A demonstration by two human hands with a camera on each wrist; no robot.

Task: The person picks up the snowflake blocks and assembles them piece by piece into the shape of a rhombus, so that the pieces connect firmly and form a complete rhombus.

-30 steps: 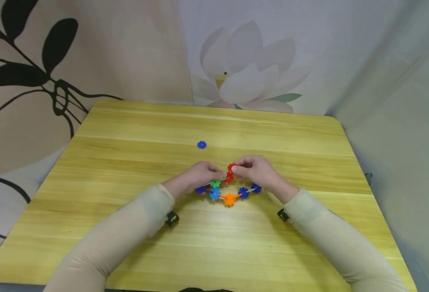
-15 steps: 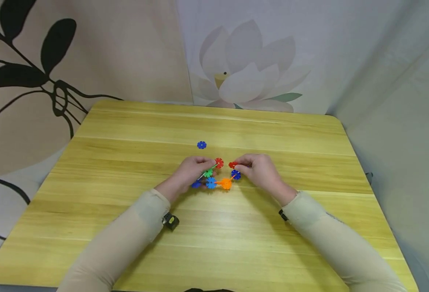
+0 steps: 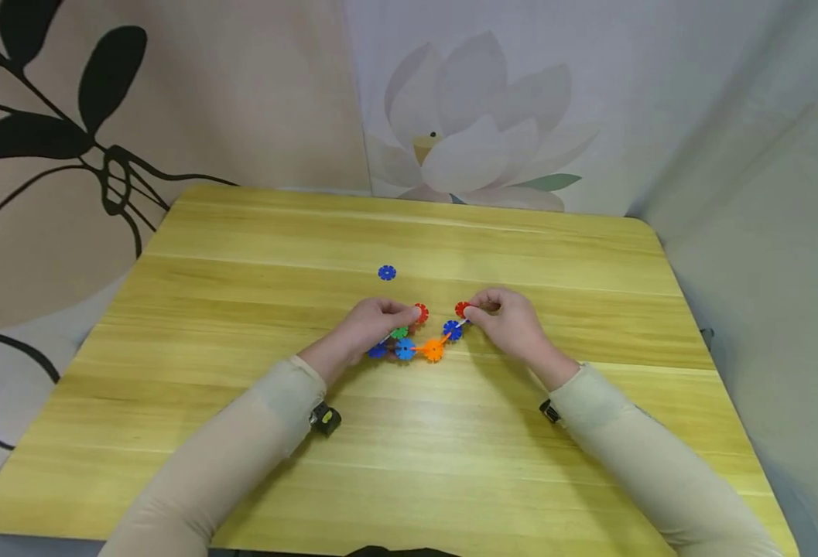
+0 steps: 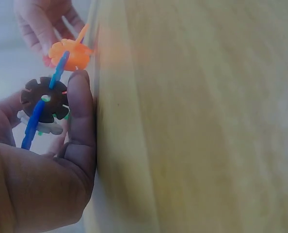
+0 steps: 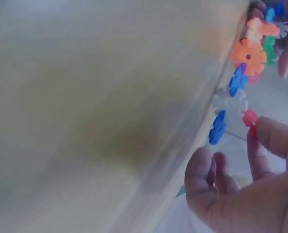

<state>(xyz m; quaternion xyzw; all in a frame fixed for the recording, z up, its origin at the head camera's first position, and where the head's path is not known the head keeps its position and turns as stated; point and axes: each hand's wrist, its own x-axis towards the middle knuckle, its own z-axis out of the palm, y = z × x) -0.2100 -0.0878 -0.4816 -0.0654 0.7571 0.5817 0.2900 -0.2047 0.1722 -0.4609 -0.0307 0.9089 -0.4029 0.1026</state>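
Note:
A chain of slotted plastic snowflake discs hangs between the hands in the head view. It includes a light blue disc (image 3: pixel 405 350), an orange disc (image 3: pixel 433 350) and a dark blue disc (image 3: pixel 453 330). My left hand (image 3: pixel 374 323) grips the chain's left part, close to a green disc (image 3: pixel 399 332) and a red disc (image 3: pixel 422 313). The left wrist view shows a brown disc (image 4: pixel 33 92) between those fingers. With thumb and fingertip, my right hand (image 3: pixel 511 321) pinches another red disc (image 3: pixel 462 309). Beside it in the right wrist view is a whitish disc (image 5: pixel 226 103); whether they touch, I cannot tell.
A loose blue disc (image 3: pixel 387 272) lies on the wooden table (image 3: pixel 276 263), beyond the hands. Both forearms reach in from the front edge. A curtain printed with a flower (image 3: pixel 478 124) hangs behind the table.
The hands have drawn apart: the red disc in my right hand has left the side of the red one near my left hand. It is now by the chain's blue right end.

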